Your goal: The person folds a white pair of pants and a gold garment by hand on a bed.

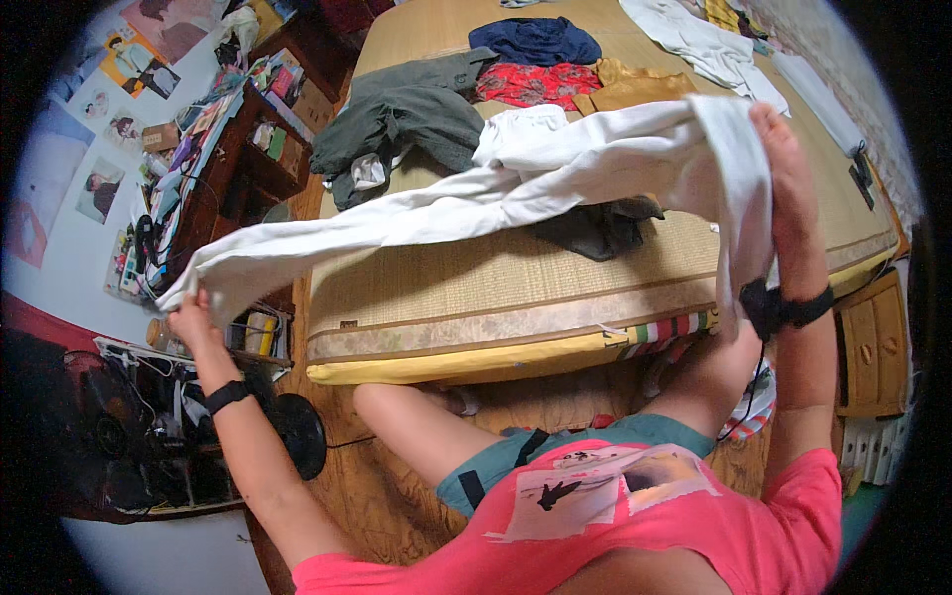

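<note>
A long white garment (426, 213) is stretched in the air between my two hands, above the near part of the mat-covered bed. Its exact kind cannot be made out. My left hand (196, 319), low at the left, is closed on one narrow end. Higher up at the right, my right hand (786, 164) grips the other, wider end, and a flap of cloth hangs down beside that wrist. Dark grey clothing (595, 233) lies on the mat, partly hidden behind the white cloth.
On the bed mat (426, 293) lie dark green-grey clothes (402, 124), a navy garment (535, 42), a red patterned cloth (535, 85), a tan garment (635, 81) and white clothing (694, 45). A cluttered shelf (233, 129) stands left, a wooden cabinet (873, 342) right.
</note>
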The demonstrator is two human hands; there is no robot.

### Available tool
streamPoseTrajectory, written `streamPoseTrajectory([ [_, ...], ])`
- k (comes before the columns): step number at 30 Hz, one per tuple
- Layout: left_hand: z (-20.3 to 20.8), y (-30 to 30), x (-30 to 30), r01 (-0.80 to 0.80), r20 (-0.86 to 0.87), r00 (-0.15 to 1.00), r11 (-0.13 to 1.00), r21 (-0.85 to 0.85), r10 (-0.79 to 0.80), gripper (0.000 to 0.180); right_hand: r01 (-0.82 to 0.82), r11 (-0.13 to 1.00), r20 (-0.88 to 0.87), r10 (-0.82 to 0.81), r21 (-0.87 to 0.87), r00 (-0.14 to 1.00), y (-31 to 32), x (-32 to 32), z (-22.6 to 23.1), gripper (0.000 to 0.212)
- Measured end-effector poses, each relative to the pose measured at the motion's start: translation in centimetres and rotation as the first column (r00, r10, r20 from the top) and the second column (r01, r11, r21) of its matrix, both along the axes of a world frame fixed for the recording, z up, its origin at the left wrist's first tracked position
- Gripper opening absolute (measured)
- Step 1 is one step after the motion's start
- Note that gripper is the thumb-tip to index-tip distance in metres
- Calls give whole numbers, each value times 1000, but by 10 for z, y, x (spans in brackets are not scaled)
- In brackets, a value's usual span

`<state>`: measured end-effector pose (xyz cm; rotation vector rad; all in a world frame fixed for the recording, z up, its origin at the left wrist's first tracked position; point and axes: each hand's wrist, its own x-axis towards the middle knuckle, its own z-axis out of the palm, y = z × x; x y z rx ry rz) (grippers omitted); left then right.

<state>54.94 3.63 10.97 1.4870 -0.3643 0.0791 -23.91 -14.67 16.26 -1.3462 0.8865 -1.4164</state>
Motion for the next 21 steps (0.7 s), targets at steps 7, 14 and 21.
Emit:
streamPoseTrajectory([
  [7, -77, -66, -214, 352, 295, 710, 685, 637, -639, 56, -446, 873, -210, 482, 199, 850, 88, -9, -11, 20],
  [14, -76, -166, -387, 670, 237, 229, 329, 665, -944, 59, -849, 399, -309, 903, 347, 298, 156, -26, -17, 14],
  [21, -110, -191, -427, 367, 233, 328, 351, 861, -915, 26, -618, 663, -22, 690, 422, 724, 199, -82, -52, 22],
])
